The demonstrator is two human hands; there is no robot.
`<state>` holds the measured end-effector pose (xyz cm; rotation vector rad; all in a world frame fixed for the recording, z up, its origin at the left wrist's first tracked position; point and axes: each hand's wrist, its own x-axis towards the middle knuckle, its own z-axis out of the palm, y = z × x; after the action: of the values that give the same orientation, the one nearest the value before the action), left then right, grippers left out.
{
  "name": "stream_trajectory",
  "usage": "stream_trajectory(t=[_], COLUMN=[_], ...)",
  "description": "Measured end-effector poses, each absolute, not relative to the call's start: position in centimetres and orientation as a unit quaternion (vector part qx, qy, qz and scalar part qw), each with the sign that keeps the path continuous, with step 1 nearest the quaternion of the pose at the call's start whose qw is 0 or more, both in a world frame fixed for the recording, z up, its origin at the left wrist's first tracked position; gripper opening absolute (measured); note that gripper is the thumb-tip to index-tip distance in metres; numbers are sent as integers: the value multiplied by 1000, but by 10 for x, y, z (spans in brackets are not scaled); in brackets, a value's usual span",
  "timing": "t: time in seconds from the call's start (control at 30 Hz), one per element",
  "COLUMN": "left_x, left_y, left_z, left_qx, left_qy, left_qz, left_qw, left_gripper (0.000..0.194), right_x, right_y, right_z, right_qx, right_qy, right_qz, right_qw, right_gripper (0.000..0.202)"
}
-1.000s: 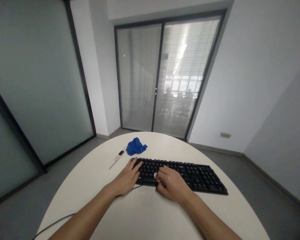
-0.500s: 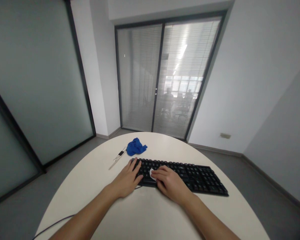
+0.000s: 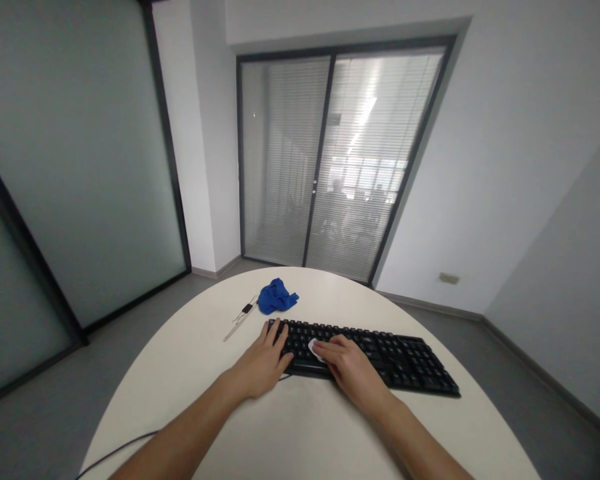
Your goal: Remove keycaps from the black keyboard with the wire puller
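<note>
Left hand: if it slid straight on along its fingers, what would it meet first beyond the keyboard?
Most likely the blue cloth; the left hand points over the keyboard at its left end toward it, though depth is unclear here.

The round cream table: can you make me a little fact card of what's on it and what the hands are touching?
Surface: round cream table
Under the hands: long black rectangular keyboard
Left hand: fingers spread, resting on the keyboard's left end
Right hand: fingers on a small flat white piece over the keys; material unclear
Beyond the keyboard: crumpled blue cloth
Left of the cloth: thin pale stick and small black piece, too small to identify
Near left: thin black cable
</note>
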<state>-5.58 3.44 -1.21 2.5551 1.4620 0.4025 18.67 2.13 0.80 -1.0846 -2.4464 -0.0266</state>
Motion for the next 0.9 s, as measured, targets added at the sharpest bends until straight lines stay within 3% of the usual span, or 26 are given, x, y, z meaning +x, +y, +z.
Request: stream_trajectory(t=[0.53, 0.9], left_x=[-62, -57], left_y=[31, 36], left_z=[-1, -10], left_qx=[856, 847], left_qy=[492, 506], left_qz=[130, 135], left_qw=[86, 95], left_gripper=[66, 66], right_x=[118, 141], right_y=[73, 79], right_z=[9, 14], right_qx=[-454, -516], right_qy=[-856, -840], right_qz=[-18, 16], right_qw=[246, 166], right_gripper=[33, 32])
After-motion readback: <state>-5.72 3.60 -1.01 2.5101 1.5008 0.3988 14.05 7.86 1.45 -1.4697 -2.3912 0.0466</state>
